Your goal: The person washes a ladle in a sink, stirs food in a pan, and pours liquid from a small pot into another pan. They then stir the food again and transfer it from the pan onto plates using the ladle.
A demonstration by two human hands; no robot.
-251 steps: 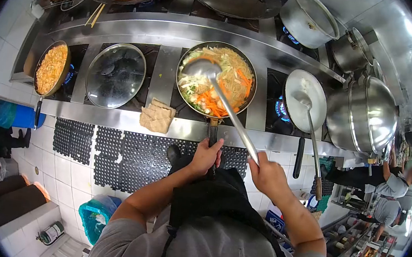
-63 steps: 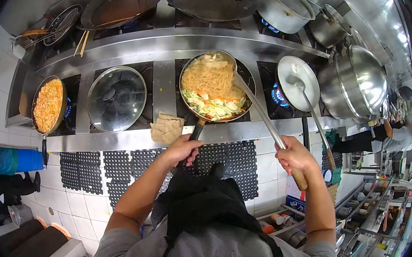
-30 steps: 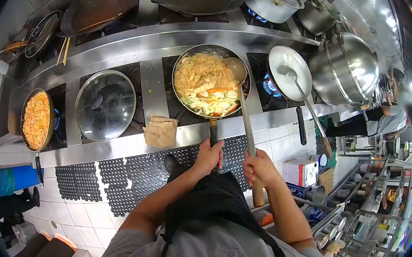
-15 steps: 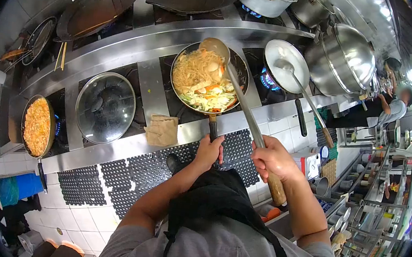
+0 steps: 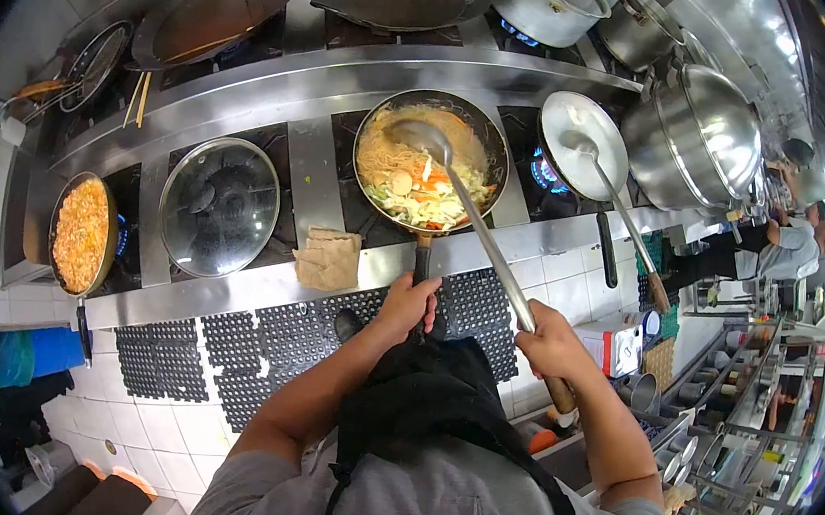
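Observation:
My left hand is closed around the handle of a dark frying pan on the stove. Thin noodles fill the far left of the pan, and chopped vegetables, pale green with orange strips, lie at its near side. In my right hand is the long handle of a metal ladle, gripped near its wooden end. The ladle's bowl rests over the noodles, rounded back facing up. How deep its edge goes into the food is hidden.
Left stand a glass lid, a folded brown cloth and a pan of orange-coloured rice. To the right, a white pan holding another ladle sits over a lit flame, beside a large steel pot. People stand farther right.
The ladle's bowl has come down from the pan's far rim onto the noodles, and the noodles lie flatter and more spread. My view has shifted slightly.

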